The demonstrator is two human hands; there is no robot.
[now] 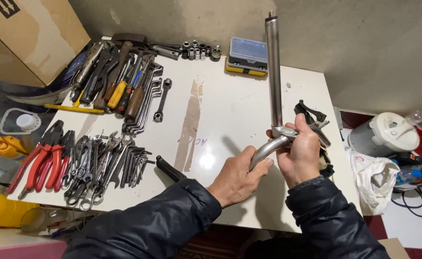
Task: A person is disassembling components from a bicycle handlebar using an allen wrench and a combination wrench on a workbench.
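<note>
Left hand (pixel 237 176) gripping bent tube (pixel 274 86) (upright), right hand (pixel 301 153) clasping

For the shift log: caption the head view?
Both hands, left hand and right hand, hold a metal stem upright over the white table.

Spread along the white table's (pixel 249 115) left edge: red-handled pliers (pixel 41 163), steel spanners (pixel 93 168), wood-handled screwdrivers (pixel 124 86). Lined up at the far edge: small metal sockets (pixel 199 50), beside a yellow-and-grey plastic case (pixel 247 56). Off the far left corner: a brown cardboard box (pixel 29 33).
</note>
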